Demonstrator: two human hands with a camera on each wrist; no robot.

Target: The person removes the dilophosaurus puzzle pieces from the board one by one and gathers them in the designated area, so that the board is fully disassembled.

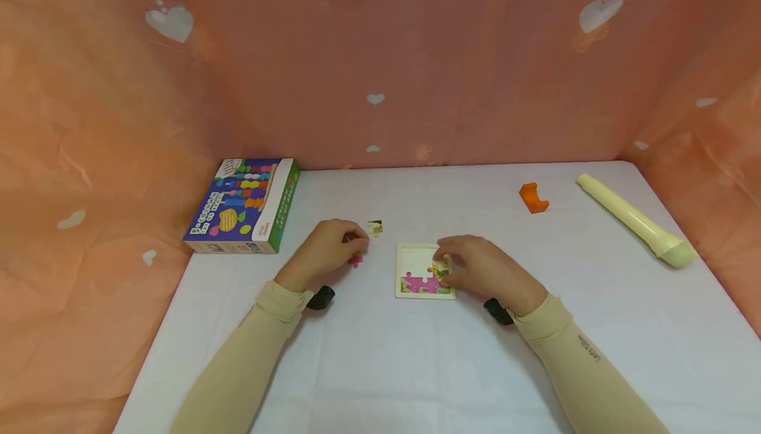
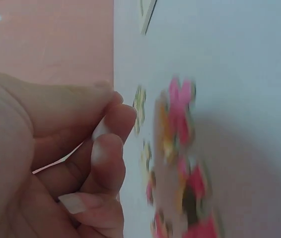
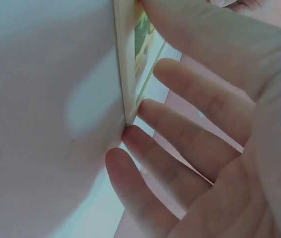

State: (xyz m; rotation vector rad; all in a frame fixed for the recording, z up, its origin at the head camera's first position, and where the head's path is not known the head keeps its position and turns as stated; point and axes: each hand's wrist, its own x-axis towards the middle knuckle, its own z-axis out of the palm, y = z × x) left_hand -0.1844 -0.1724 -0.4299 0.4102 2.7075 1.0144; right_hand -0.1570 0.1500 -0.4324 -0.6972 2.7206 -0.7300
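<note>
A small square jigsaw puzzle (image 1: 414, 259) with a pale frame lies on the table, pink and green pieces filling its lower and right parts. My right hand (image 1: 475, 263) rests over its right side, thumb on the pieces and fingertips along the frame; in the right wrist view the fingers (image 3: 190, 134) are spread and fairly straight. Left of the board, my left hand (image 1: 326, 249) hovers with bent fingers, thumb and index tips close together, nothing visible between them. Pink puzzle pieces (image 1: 355, 260) lie beside it, partly hidden; they show blurred in the left wrist view.
A loose puzzle piece (image 1: 375, 227) lies beyond the left hand. At the back left sits a colourful game box (image 1: 240, 206). An orange curved block (image 1: 533, 197) and a long pale-yellow tube with a flared end (image 1: 633, 218) lie at the right. Orange cloth (image 1: 416, 57) walls the table.
</note>
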